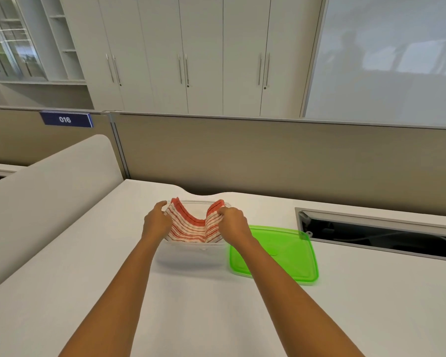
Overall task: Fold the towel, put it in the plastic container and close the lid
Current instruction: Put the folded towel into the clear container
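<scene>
Towel (193,229) hangs between my two hands, red-and-white striped, its middle sagging down into the clear plastic container (191,256) while its two ends rise to where I grip them. My left hand (157,222) is clenched on the towel's left end, fingers curled around the cloth at the container's left rim; my right hand (232,222) is pinched shut on the right end, knuckles up, over the container's right side. Both hands sit about level with each other, the towel bowed in a U between them, its solid red border running along the far edge. The lower part of the cloth rests against the container's near wall (how far down inside it reaches I cannot tell through the cloudy plastic). The container stands on the white desk (216,318) straight ahead of me. Its green lid (283,256) lies flat on the desk just to the right, close beside the container and partly under my right forearm, not on the container
</scene>
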### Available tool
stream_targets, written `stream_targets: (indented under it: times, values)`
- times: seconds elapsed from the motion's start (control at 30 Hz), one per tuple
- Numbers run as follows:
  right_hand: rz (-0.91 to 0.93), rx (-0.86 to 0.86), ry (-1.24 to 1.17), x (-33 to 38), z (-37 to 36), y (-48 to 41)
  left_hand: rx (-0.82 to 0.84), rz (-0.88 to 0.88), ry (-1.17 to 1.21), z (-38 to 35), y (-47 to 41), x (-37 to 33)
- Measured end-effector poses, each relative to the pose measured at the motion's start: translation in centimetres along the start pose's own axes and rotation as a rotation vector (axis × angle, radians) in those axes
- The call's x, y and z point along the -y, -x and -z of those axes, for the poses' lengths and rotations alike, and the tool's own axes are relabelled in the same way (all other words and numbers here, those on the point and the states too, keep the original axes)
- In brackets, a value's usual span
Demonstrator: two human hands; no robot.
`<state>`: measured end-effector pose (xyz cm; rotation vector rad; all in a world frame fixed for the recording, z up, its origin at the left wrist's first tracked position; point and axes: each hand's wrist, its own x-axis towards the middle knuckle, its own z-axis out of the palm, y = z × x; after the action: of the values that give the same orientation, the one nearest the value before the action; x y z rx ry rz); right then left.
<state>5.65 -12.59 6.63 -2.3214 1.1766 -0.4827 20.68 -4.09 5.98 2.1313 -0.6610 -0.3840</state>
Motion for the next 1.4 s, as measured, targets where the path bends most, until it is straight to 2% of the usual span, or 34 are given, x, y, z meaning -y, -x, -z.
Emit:
stream_targets:
  times: [0.27, 0.43, 0.6, 0.8, 0.97, 1.13, 1.3, 1.4]
  values:
    - [0.199, -0.06, 0.373, 0.1, -2.0, 0.1, -0.093, -0.101, -0.189, -1.4, 0.2, 1.5]
    - [0.232, -0.033, 0.535, 0.2, -2.3, -0.1, 0.104, -0.069, -0.571, -2.0, -0.1, 1.8]
    - [0.273, 0.029, 0.693, -0.2, -2.3, 0.0, 0.191, 0.038, -0.673, -2.4, -1.5, 1.4]
    - [0.328, 0.109, 0.721, -0.4, -2.1, 0.5, 0.142, 0.125, -0.576, -2.9, -1.8, 1.4]
    - [0.34, 0.13, 0.717, -0.5, -2.1, 0.7, 0.157, 0.056, -0.628, -3.1, -1.7, 1.4]
    - [0.317, 0.101, 0.733, -0.8, -2.1, 1.0, -0.076, -0.021, -0.743, -3.3, -0.7, 0.8]
    - [0.299, 0.064, 0.692, -0.8, -2.2, 1.0, -0.119, -0.12, -0.912, -3.3, -0.7, 0.7]
    - [0.365, -0.04, 0.606, -0.8, -1.5, 1.1, -0.169, -0.184, -0.848, -3.4, -0.7, 0.6]
